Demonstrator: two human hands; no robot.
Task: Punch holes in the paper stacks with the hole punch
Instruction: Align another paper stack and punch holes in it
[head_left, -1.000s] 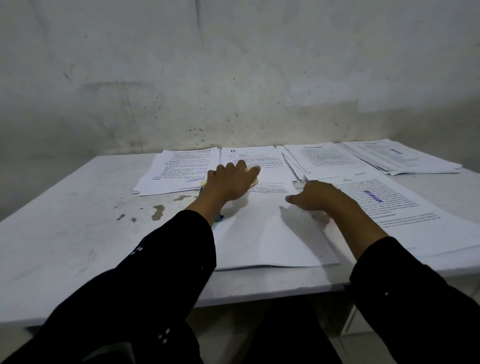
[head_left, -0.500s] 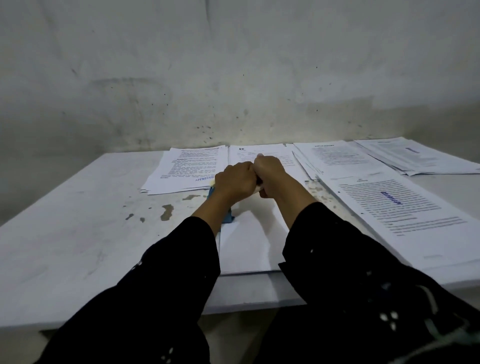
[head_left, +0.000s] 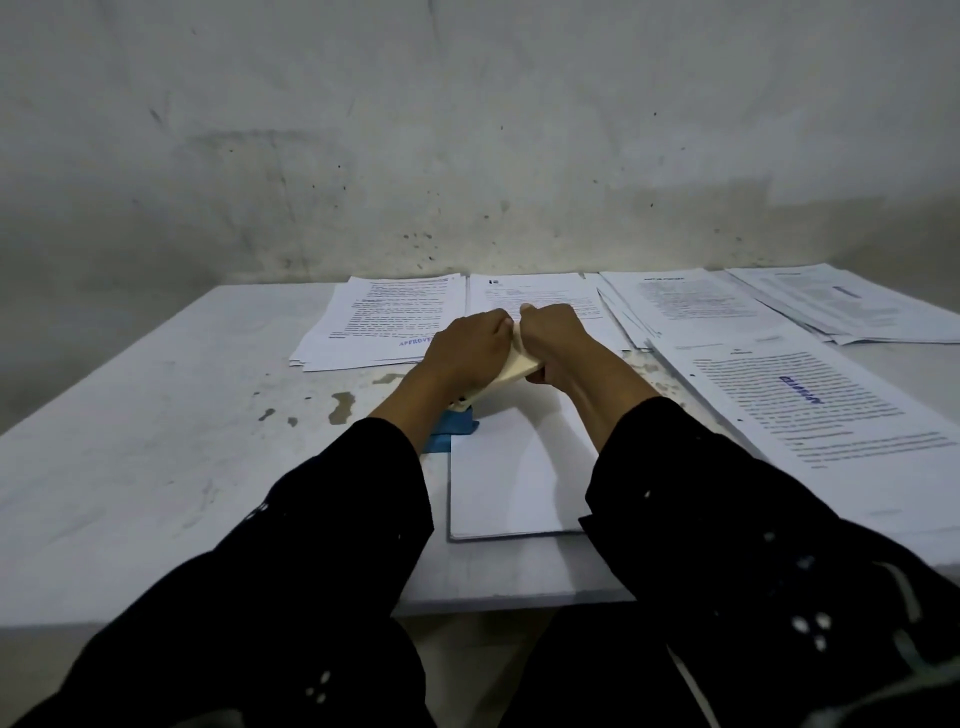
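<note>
Single head-worn wide-angle view is looking forward and down from the seated person's position, facing the wall (head_left: 467, 130) across the table (head_left: 156, 415). Both hands (head_left: 511, 345) are sitting close, mid-frame; sleeves are filling the bottom edge.

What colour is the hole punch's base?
Blue, with a cream lever on top; the hole punch shows in the head view.

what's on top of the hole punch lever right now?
Both hands: the left hand and right hand curl over the cream lever. The blue base shows beneath. The punch slot and paper edge inside are covered.
</note>
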